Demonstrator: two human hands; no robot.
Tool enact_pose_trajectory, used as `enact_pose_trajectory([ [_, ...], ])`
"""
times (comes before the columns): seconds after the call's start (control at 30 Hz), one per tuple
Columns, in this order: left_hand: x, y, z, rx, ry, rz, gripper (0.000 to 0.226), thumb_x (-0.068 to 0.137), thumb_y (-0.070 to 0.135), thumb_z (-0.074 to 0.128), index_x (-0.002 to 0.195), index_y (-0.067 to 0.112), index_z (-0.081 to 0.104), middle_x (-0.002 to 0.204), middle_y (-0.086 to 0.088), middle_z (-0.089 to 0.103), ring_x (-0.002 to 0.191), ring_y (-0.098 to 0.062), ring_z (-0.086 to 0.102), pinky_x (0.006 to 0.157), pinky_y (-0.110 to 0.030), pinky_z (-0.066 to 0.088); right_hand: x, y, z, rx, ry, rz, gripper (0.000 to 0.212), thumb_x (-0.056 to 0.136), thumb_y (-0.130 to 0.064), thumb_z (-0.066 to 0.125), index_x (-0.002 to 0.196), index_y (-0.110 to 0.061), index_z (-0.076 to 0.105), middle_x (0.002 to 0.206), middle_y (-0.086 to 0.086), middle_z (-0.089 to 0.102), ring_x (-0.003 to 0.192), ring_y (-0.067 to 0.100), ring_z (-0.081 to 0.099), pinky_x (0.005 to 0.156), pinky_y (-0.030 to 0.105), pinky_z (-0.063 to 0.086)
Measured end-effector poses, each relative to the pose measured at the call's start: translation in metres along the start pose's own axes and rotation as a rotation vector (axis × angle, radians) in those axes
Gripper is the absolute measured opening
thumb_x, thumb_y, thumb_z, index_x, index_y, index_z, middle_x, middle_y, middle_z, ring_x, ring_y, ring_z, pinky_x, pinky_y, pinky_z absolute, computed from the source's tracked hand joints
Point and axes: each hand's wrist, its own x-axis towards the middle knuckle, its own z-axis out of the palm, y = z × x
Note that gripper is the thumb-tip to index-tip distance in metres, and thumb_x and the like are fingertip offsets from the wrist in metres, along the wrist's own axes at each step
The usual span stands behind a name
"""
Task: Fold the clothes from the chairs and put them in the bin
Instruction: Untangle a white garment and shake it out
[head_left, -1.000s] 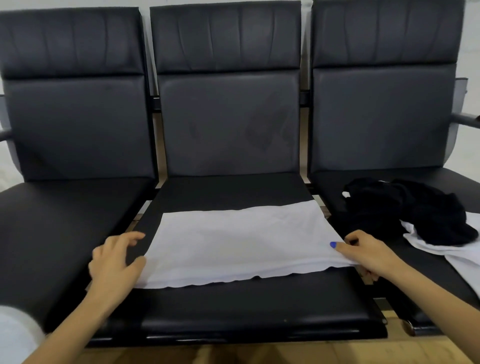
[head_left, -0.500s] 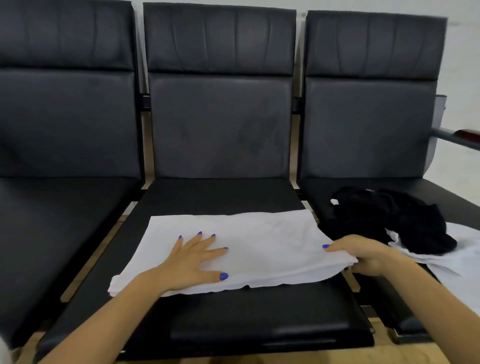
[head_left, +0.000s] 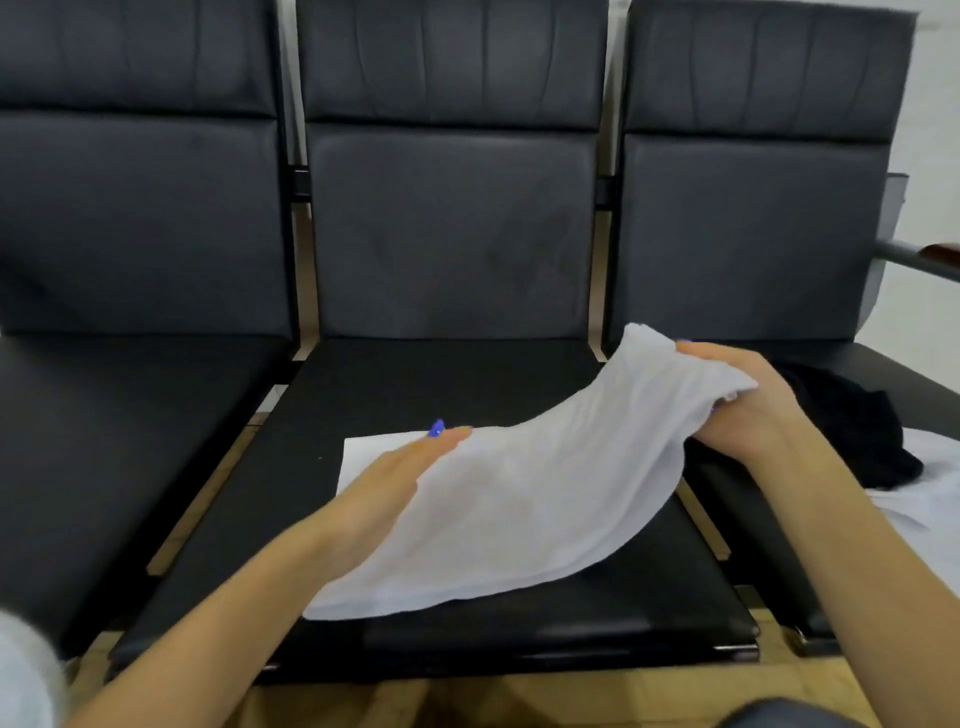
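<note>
Now we fold | white garment (head_left: 519, 514) on middle chair seat (head_left: 415, 384) | right hand (head_left: 748, 410) fingers pinch its raised edge | left hand (head_left: 395, 478) fingers straight together, pressing | we should match edges evenly.

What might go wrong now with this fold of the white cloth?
The right hand pinches only one bunched end of the white cloth, so the lifted part may crease or slip from the grip. The left hand lies flat, partly under the flap, so the lower layer could shift on the middle seat.
</note>
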Motion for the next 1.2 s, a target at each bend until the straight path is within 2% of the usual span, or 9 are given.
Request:
enact_pose_trajectory([
  [0.17, 0.0, 0.006, -0.016, -0.512, 0.106, -0.008, 0.041, 0.101, 0.043, 0.033, 0.133, 0.025, 0.05, 0.143, -0.001, 0.05, 0.133, -0.022, 0.043, 0.109, -0.038, 0.035, 0.009, -0.01, 0.046, 0.349, -0.148, 0.105, 0.017, 0.081, -0.005, 0.062, 0.096, -0.007, 0.07, 0.085, 0.007, 0.059, 0.076, 0.015, 0.058, 0.065, 0.025, 0.042],
  [0.23, 0.0, 0.007, -0.014, -0.62, 0.111, -0.048, 0.045, 0.103, 0.039, 0.03, 0.14, 0.019, 0.045, 0.143, -0.003, 0.049, 0.134, -0.026, 0.042, 0.112, -0.04, 0.032, 0.01, -0.008, 0.073, 0.235, -0.258, 0.225, 0.049, 0.073, -0.012, 0.066, 0.121, -0.01, 0.062, 0.096, 0.008, 0.057, 0.085, 0.019, 0.054, 0.069, 0.028, 0.038],
  [0.33, 0.008, -0.001, -0.012, -0.813, 0.202, -0.122, 0.048, 0.101, 0.045, 0.036, 0.138, 0.017, 0.049, 0.137, -0.011, 0.054, 0.125, -0.031, 0.05, 0.105, -0.044, 0.039, 0.013, 0.006, 0.117, -0.009, -0.371, 0.261, 0.043, 0.083, -0.013, 0.061, 0.126, -0.012, 0.058, 0.073, 0.005, 0.066, 0.058, 0.012, 0.059, 0.049, 0.022, 0.044],
  [0.47, 0.016, -0.018, -0.022, -1.019, 0.185, -0.18, 0.063, 0.097, 0.058, 0.031, 0.129, 0.01, 0.056, 0.128, -0.019, 0.061, 0.117, -0.037, 0.057, 0.097, -0.05, 0.044, 0.01, 0.041, 0.171, -0.279, -0.498, 0.333, 0.03, 0.083, -0.015, 0.061, 0.112, -0.014, 0.063, 0.097, 0.013, 0.067, 0.086, 0.025, 0.063, 0.07, 0.032, 0.054],
  [0.63, 0.018, -0.032, -0.035, -1.017, 0.19, -0.176, 0.065, 0.094, 0.059, 0.034, 0.113, 0.005, 0.064, 0.104, -0.023, 0.07, 0.091, -0.04, 0.068, 0.077, -0.051, 0.05, -0.005, 0.069, 0.203, -0.585, -0.59, 0.233, 0.019, 0.096, -0.017, 0.048, 0.079, -0.024, 0.051, 0.07, 0.004, 0.047, 0.059, 0.015, 0.043, 0.047, 0.024, 0.03],
  [0.83, 0.023, -0.032, -0.035, -0.821, 0.327, -0.253, 0.047, 0.097, 0.044, 0.038, 0.084, 0.003, 0.058, 0.059, -0.014, 0.06, 0.047, -0.027, 0.063, 0.044, -0.028, 0.052, -0.013, 0.078, 0.206, -0.56, -0.679, 0.132, 0.033, 0.093, -0.013, 0.048, 0.125, -0.01, 0.057, 0.065, 0.006, 0.048, 0.048, 0.011, 0.038, 0.041, 0.02, 0.029],
  [1.03, 0.019, -0.04, -0.042, -0.67, 0.396, -0.139, 0.036, 0.102, -0.002, 0.03, 0.069, 0.008, 0.041, 0.067, -0.005, 0.042, 0.035, -0.001, 0.052, 0.037, -0.009, 0.04, -0.017, 0.083, 0.214, -0.49, -0.696, -0.04, 0.049, 0.091, 0.001, 0.041, 0.133, -0.02, 0.054, 0.054, -0.01, 0.05, 0.045, 0.002, 0.044, 0.048, 0.013, 0.035],
  [1.1, 0.024, -0.045, -0.048, -0.629, 0.313, -0.173, 0.04, 0.105, 0.019, 0.027, 0.083, 0.004, 0.056, 0.067, -0.015, 0.059, 0.048, -0.007, 0.063, 0.046, -0.014, 0.049, -0.012, 0.088, 0.206, -0.604, -0.588, -0.231, 0.041, 0.093, -0.004, 0.042, 0.128, -0.02, 0.058, 0.056, -0.022, 0.052, 0.057, -0.003, 0.047, 0.06, 0.01, 0.035],
  [1.2, 0.035, -0.06, -0.067, -0.584, 0.323, -0.173, 0.045, 0.103, 0.038, 0.032, 0.139, 0.018, 0.05, 0.119, -0.004, 0.063, 0.104, -0.015, 0.062, 0.089, -0.025, 0.051, -0.006, 0.102, 0.186, -1.02, -0.544, -0.504, 0.033, 0.099, -0.019, 0.041, 0.128, -0.025, 0.056, 0.095, -0.016, 0.059, 0.084, 0.001, 0.046, 0.075, 0.016, 0.033],
])
